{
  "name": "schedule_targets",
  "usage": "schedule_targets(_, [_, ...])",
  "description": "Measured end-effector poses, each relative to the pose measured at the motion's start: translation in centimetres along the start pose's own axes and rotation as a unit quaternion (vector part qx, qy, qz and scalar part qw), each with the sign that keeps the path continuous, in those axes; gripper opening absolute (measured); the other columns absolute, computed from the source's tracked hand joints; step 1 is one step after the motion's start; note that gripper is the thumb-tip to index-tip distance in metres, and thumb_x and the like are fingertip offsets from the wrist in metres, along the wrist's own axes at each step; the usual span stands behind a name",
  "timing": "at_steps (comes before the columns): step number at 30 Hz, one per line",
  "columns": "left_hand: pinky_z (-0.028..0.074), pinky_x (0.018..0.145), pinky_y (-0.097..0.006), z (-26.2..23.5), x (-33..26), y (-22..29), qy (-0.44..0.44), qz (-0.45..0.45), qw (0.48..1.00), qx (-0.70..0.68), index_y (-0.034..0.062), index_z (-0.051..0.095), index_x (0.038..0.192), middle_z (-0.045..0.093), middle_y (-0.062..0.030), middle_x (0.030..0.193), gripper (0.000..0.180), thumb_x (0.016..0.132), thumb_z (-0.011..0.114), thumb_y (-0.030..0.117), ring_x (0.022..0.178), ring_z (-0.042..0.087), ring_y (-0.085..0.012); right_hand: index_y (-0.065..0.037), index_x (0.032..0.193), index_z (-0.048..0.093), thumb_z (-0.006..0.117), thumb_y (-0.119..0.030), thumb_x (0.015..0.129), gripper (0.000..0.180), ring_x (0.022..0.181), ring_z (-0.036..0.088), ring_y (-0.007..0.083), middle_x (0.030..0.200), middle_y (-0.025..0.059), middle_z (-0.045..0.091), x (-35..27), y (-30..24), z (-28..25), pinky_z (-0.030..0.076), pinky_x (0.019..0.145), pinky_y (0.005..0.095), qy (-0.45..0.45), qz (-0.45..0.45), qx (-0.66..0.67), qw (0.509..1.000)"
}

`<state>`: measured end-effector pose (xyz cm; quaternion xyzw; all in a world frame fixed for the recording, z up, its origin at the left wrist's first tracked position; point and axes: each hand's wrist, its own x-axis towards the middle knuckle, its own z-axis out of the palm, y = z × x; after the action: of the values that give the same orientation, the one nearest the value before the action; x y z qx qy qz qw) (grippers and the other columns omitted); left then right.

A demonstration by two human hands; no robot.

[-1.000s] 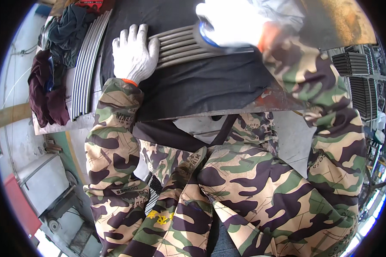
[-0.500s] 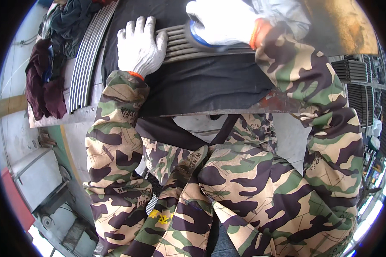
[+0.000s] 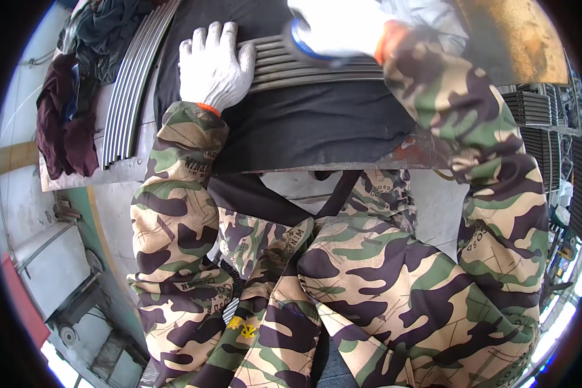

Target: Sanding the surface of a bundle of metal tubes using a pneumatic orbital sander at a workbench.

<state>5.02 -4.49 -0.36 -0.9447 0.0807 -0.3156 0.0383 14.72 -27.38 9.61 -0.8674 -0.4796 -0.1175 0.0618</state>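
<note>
Several grey metal rods [image 3: 271, 64] lie side by side across a black cloth [image 3: 317, 123] on the table. My left hand [image 3: 215, 72], in a white knit glove, lies flat over their left end with its fingers stretched out and holds nothing. Above the rods, my right hand [image 3: 343, 29], gloved too and blurred by motion, is closed on a round pad with a blue rim [image 3: 299, 40]. The dark underside of the pad is against the rods. The glove hides most of it, so its exact kind does not show.
Another row of metal rods [image 3: 132, 97] lies to the left, beside a maroon cloth [image 3: 64, 126] and dark grey-green rags [image 3: 107, 42]. A pale plastic sheet [image 3: 436, 19] and a rusty brown board [image 3: 524, 35] are at the far right. Stacked dark bars [image 3: 530, 108] stand beyond the table's right edge.
My right hand and the pad have shifted slightly, a little right and up in view. My left hand stays flat in nearly the same place.
</note>
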Motion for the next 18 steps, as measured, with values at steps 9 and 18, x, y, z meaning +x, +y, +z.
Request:
schedule_targets(9, [0.049, 0.090, -0.053, 0.9, 0.3, 0.2, 0.000, 0.004, 1.000, -0.014, 0.0022, 0.069, 0.122, 0.070, -0.0164, 0.117, 0.044, 0.094, 0.062, 0.036, 0.103, 0.065, -0.0355, -0.005, 0.092, 0.069, 0.064, -0.025, 0.089, 0.021, 0.076, 0.067, 0.0429, 0.085, 0.0226, 0.066, -2.3, 3.1, 0.5, 0.054, 0.069, 0.0547, 0.043, -0.020, -0.016, 0.999])
schedule_targets(18, [0.051, 0.086, -0.051, 0.8, 0.5, -0.3, -0.001, 0.040, 0.999, 0.009, 0.0024, 0.069, 0.121, 0.070, -0.0162, 0.113, 0.042, 0.094, 0.062, 0.035, 0.098, 0.066, -0.0359, -0.004, 0.093, 0.068, 0.067, -0.027, 0.087, 0.023, 0.077, 0.067, 0.0438, 0.084, 0.0239, 0.065, -3.8, 6.0, -0.1, 0.054, 0.070, 0.0542, -0.008, 0.034, -0.032, 0.999])
